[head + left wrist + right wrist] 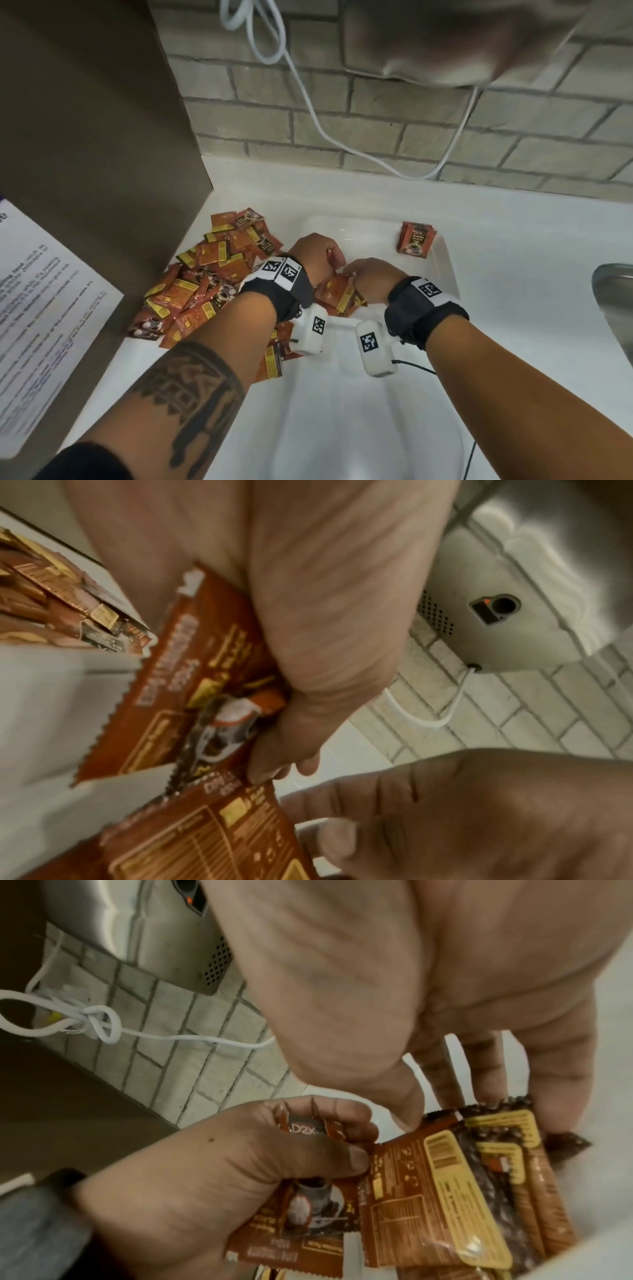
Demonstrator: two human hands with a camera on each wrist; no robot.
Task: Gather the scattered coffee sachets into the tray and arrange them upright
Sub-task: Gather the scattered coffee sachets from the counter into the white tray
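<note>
- Two hands met over the white tray (442, 270), each closed on coffee sachets.
- The left hand (317, 251) had its fingers curled and its thumb pressed down on a small bunch of sachets (308, 1213), pinched tight; "D2X" and a cup picture showed on the top one.
- The right hand (371, 277) held another bunch (455, 1191) between thumb and fingers, the fingers spread a little along the far edge.
- The sachets were flat orange-brown packets with zigzag-cut ends, yellow label panels on the back and a dark coffee-bean band.
- Both held bunches sat just above the near-left part of the tray.
- A loose heap of sachets (205, 274) lay on the white counter (513, 240) left of the tray, overlapping every which way.
- A small stack (416, 238) stood upright in the tray's far right corner, front face showing a coffee cup.
</note>
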